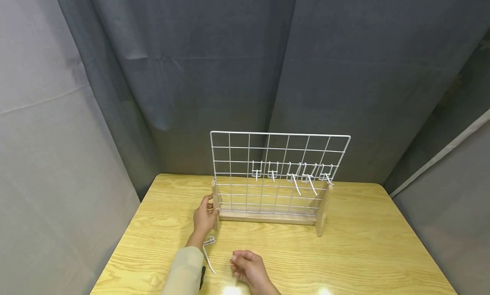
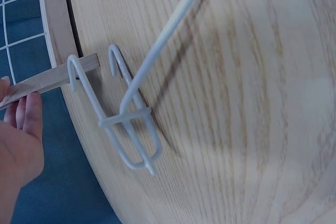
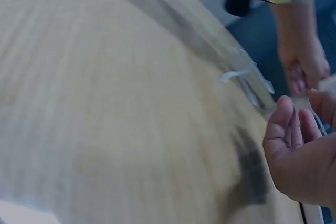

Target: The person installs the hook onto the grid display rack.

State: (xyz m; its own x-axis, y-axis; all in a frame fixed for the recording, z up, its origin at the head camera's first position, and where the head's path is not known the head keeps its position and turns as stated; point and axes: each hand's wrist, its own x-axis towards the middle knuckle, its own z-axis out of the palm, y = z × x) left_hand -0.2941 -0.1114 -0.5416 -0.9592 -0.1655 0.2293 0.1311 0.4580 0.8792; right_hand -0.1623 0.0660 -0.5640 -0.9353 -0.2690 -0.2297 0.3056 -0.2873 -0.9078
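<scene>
My left hand (image 1: 204, 218) grips the left wooden upright (image 1: 216, 197) of a stand, thumb in front and fingers behind. That stand carries a white wire grid (image 1: 279, 134). A loose white wire hook (image 2: 166, 30) lies on the table beside my left forearm, its long prong toward me and its two small bent ends toward the stand. My right hand (image 1: 250, 270) hovers over the table in front of the stand, to the right of the loose hook. Its fingers are loosely curled and nothing shows between them; the right wrist view shows the same hand (image 3: 299, 150).
Several white hooks (image 1: 296, 185) hang on the grid's middle and right part. A wooden crossbar (image 1: 268, 218) joins the two uprights; the right upright (image 1: 323, 212) stands at the far side. The wood-grain table (image 1: 367, 244) ends at grey curtains (image 1: 214, 74) behind and beside it.
</scene>
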